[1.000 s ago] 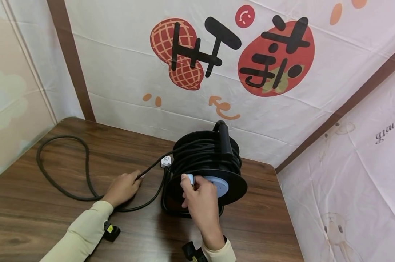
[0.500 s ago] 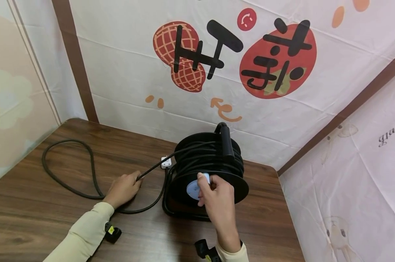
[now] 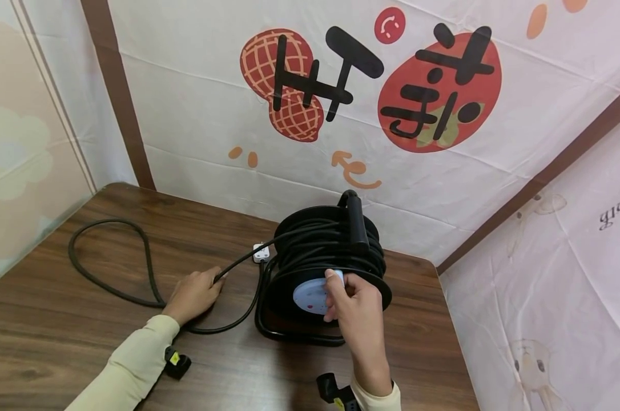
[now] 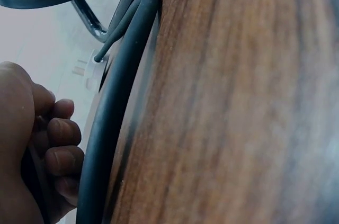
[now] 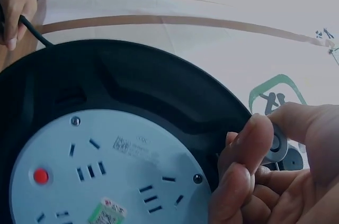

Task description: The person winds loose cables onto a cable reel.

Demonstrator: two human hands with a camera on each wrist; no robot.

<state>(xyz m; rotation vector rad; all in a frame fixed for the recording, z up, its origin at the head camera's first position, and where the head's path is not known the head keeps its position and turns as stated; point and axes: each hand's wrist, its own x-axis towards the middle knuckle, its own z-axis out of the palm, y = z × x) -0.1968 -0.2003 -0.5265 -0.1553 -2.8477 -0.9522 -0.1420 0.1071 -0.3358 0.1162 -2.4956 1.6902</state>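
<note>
A black cable reel [image 3: 315, 245] stands on the wooden table, wound with black cable. My right hand [image 3: 361, 311] pinches the light-blue crank knob [image 3: 339, 276] near the rim of its front disc. In the right wrist view, thumb and fingers curl round that knob [image 5: 277, 147], beside the pale socket panel [image 5: 132, 163] with its red button. My left hand [image 3: 194, 297] grips the cable [image 3: 245, 256] left of the reel, where it runs up to the drum. Curled fingers [image 4: 64, 131] show in the left wrist view, a thick stretch of cable in front.
A loose loop of cable [image 3: 147, 257] lies on the table [image 3: 207, 377] at the left. The white plug [image 3: 261, 253] sits beside the reel's left side. The carry handle [image 3: 358, 225] rises above the drum. A printed cloth wall [image 3: 197, 131] stands close behind.
My right hand has moved right with the knob, from the left side of the front disc to the right, and the socket panel has turned. The left hand has stayed put on the cable.
</note>
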